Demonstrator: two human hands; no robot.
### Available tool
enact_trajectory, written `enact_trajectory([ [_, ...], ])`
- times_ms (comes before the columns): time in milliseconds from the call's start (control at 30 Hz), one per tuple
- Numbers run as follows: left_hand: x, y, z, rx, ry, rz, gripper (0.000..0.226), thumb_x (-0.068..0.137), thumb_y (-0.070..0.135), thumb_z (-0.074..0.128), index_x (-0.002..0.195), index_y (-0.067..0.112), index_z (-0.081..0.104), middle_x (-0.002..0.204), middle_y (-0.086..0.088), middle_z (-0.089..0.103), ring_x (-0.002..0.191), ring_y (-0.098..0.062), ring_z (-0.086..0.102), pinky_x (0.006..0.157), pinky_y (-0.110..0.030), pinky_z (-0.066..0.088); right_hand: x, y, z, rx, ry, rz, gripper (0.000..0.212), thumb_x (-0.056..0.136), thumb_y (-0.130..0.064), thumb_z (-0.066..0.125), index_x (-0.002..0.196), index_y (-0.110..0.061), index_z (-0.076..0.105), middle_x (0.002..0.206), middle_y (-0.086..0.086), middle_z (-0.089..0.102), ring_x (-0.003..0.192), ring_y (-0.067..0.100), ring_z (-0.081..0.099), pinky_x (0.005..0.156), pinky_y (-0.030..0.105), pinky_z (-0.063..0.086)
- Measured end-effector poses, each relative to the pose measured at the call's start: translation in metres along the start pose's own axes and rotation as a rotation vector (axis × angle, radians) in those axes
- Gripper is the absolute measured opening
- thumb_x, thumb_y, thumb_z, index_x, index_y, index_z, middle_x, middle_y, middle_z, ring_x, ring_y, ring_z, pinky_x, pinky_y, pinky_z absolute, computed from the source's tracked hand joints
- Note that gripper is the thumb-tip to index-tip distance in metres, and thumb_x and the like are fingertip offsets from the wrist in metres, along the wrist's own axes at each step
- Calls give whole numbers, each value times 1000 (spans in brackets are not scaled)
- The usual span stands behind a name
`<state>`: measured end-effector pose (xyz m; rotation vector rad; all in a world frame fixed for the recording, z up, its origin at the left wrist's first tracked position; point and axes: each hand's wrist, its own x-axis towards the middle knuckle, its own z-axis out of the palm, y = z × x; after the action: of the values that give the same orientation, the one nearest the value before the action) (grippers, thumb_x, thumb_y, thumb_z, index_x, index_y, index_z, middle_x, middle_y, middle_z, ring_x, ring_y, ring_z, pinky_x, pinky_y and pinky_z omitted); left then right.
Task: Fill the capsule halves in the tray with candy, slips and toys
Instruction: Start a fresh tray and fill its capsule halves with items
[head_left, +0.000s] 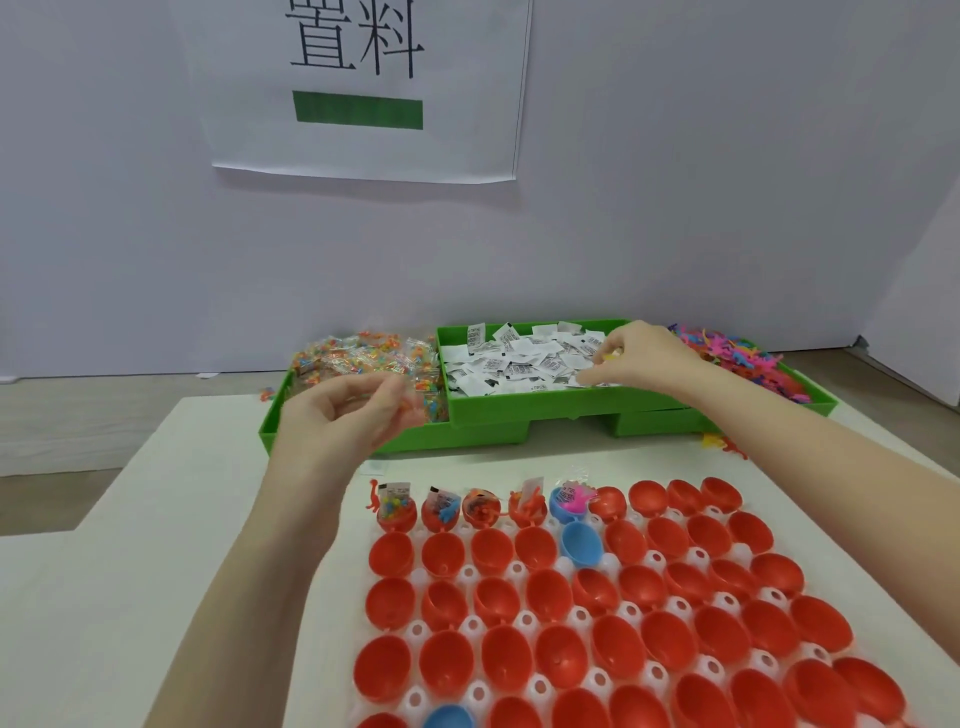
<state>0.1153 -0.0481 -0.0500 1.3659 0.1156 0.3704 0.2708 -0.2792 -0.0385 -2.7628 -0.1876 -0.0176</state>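
Sitting in the white plastic tray (522, 619) on the white counter (208, 597) before me are many red plastic capsule halves (561, 654), with a few blue capsule halves (582, 543) among them. Only the far row holds something: five halves at its left carry candy, slips and toys. My left hand (345, 415) hovers over the clear packets of colourful candy (353, 358) in the green plastic bin (493, 410), fingers loosely curled; it is blurred, so I cannot tell if it holds anything. My right hand (639, 356) rests on the white folded paper slips (524, 361), fingertips pinching something small and yellowish. Colourful rubber toys (727, 351) lie at the right side.
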Motion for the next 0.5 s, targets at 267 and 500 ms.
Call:
enact_trajectory([
  [267, -9, -3, 17, 40, -128, -26, 9, 83, 9, 63, 90, 14, 65, 80, -3, 74, 76, -14, 71, 65, -13, 52, 7, -8, 9, -32, 15, 159, 46, 72, -42, 76, 103, -9, 68, 114, 5, 65, 100, 24, 60, 78, 31, 49],
  [500, -9, 0, 17, 37, -108, -16, 8, 84, 9, 63, 89, 14, 66, 74, -2, 74, 73, -13, 71, 63, -11, 51, 5, 2, 11, 141, 74, 125, 39, 75, -27, 73, 96, 6, 68, 116, 18, 63, 103, 32, 61, 89, 46, 50],
])
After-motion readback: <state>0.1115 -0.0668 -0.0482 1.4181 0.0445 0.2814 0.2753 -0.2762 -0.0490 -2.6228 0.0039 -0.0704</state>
